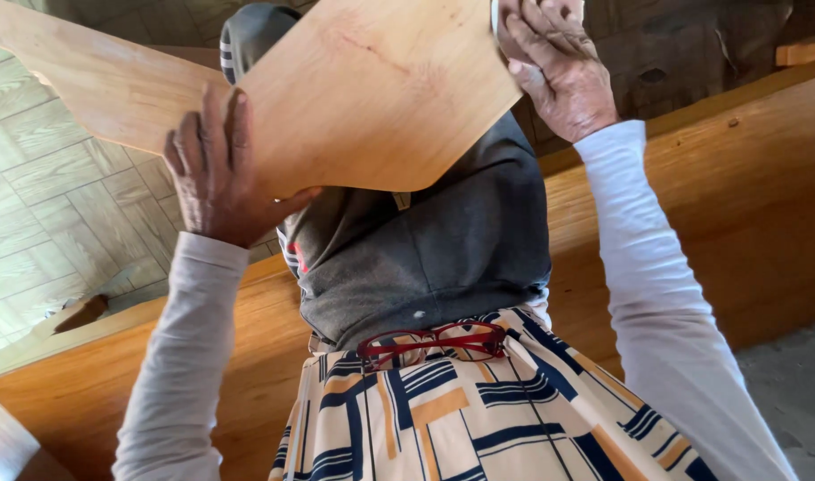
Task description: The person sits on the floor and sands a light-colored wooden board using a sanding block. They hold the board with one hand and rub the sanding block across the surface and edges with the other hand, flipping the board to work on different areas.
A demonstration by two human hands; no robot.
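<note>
Hands clamp a cut wooden board: left hand gripping its lower edge, right hand its right edge.

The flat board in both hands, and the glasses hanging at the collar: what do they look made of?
The board: wood, likely plywood or a thin plank, with pale orange grain lines and a smooth, matte sanded face; the edge is too blurred to tell plies. The left hand and right hand grip it. The glasses: glossy dark red frame, probably plastic.
</note>
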